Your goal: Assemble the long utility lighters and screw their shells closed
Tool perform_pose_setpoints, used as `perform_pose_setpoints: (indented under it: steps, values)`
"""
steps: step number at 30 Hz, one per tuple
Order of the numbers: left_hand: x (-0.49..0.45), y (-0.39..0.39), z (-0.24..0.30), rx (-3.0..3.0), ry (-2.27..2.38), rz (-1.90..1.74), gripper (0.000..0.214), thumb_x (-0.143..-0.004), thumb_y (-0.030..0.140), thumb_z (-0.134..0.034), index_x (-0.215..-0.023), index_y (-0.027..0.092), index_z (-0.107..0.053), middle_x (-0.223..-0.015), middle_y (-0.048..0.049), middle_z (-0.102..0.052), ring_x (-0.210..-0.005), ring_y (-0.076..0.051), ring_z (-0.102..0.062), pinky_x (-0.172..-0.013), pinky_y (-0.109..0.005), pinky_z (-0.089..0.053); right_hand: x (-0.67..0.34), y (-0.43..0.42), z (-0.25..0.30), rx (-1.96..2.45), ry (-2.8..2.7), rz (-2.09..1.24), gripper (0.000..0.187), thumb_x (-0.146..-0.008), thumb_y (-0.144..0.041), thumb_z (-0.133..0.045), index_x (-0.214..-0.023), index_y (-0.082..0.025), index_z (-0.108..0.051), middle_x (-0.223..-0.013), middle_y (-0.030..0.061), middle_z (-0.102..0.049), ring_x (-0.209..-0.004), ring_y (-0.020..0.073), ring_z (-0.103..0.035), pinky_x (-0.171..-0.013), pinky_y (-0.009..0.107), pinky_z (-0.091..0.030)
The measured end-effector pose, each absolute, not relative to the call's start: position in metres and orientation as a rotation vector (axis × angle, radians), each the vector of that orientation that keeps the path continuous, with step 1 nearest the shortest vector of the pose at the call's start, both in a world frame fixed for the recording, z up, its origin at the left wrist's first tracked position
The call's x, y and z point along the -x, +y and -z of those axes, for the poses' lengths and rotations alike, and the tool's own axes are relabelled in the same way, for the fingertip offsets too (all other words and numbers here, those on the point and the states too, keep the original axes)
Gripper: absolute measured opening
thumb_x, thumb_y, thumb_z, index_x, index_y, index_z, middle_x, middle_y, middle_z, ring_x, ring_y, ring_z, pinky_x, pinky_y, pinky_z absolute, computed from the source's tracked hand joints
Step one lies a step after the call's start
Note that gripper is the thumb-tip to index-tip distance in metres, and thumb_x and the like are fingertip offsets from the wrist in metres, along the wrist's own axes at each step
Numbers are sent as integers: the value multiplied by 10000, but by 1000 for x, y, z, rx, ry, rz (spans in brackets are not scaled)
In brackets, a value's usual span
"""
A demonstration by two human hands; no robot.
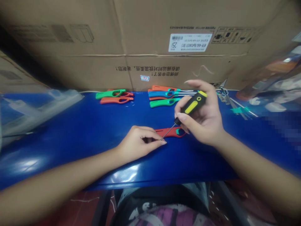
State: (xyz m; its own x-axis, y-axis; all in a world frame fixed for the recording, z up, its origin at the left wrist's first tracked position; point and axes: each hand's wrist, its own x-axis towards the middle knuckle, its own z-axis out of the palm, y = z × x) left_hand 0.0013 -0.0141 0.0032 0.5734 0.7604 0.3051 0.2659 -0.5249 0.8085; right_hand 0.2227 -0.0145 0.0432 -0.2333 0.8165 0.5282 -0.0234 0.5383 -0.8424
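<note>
In my right hand (202, 116) is a screwdriver (191, 106) with a black and yellow handle, tilted so its thin shaft points down and left. My left hand (143, 141) is closed, thumb and forefinger pinched around the shaft's tip; whatever small thing they hold there is hidden. Just behind those fingertips, a red lighter handle (169, 132) with a teal trigger lies on the blue table (94, 125). My left hand covers its left end, so I cannot tell whether the fingers touch it.
Green and red lighter handles (117, 99) lie at the back left. Orange, blue and green lighters (162, 94) are stacked at the back middle. Metal rods and small parts (227, 97) sit beyond my right hand. A large cardboard box (145, 40) stands along the back edge.
</note>
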Motion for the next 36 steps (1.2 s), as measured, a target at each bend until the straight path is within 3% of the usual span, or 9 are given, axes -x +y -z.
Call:
perform_pose_setpoints:
  steps: [4, 6, 9, 11, 18, 23, 27, 36]
  values:
    - [0, -13, -4, -2112, 851, -893, 120, -865, 302, -783, -865, 184, -805, -831, -34, -772, -665, -124, -667, -613, -240, -508, -213, -19, -36, 628, -1645, -683, 561, -866, -277, -762, -1306, -412, -441, -927, -8, -656, -733, 163, -682, -602, 299, -585]
    - [2, -10, -4, -2177, 858, -938, 186, -815, 342, -832, -931, 202, -796, -908, -34, -777, -803, -157, -692, -746, -271, -546, -212, -18, -33, 641, -1641, -627, 518, -866, -315, -763, -1278, -402, -461, -1012, 20, -660, -800, 187, -699, -627, 324, -600]
    - [5, -5, -3, -2289, 867, -931, 456, -736, 416, -884, -1126, 223, -748, -1117, -56, -758, -1083, -231, -659, -989, -372, -524, -213, -16, -30, 696, -1604, -606, 525, -866, -369, -762, -1290, -390, -455, -1125, 51, -647, -876, 216, -706, -644, 351, -615]
    - [6, -2, -1, -2315, 892, -865, 517, -764, 413, -860, -1217, 220, -705, -1209, -72, -729, -1169, -254, -632, -1044, -411, -505, -213, -14, -30, 727, -1577, -629, 533, -867, -378, -760, -1301, -387, -451, -1141, 52, -643, -903, 222, -705, -663, 359, -621]
    - [7, -1, 4, -2329, 865, -755, 353, -833, 206, -729, -1184, 180, -704, -1156, -65, -750, -1072, -218, -695, -980, -372, -549, -210, -14, -27, 713, -1574, -719, 539, -843, -330, -787, -1277, -381, -471, -1133, 35, -634, -858, 190, -693, -659, 335, -613]
    - [7, -2, 4, -2332, 857, -764, 338, -834, 200, -728, -1172, 186, -709, -1134, -65, -755, -1045, -217, -703, -961, -368, -562, -211, -14, -24, 708, -1618, -654, 549, -851, -305, -779, -1300, -385, -473, -1057, 32, -632, -838, 200, -677, -638, 346, -597]
    - [7, -1, 5, -2336, 850, -767, 342, -842, 223, -738, -1182, 196, -708, -1129, -65, -756, -1034, -218, -709, -955, -366, -566, -211, -13, -23, 637, -1709, -548, 484, -890, -242, -718, -1285, -383, -475, -1157, 34, -596, -820, 172, -669, -623, 329, -595]
    - [7, -1, 6, -2333, 829, -763, 346, -847, 245, -751, -1185, 187, -708, -1117, -70, -758, -1031, -218, -705, -953, -366, -562, -213, -15, -21, 642, -1716, -606, 522, -851, -270, -762, -1283, -404, -501, -1049, 39, -646, -825, 228, -675, -631, 373, -585]
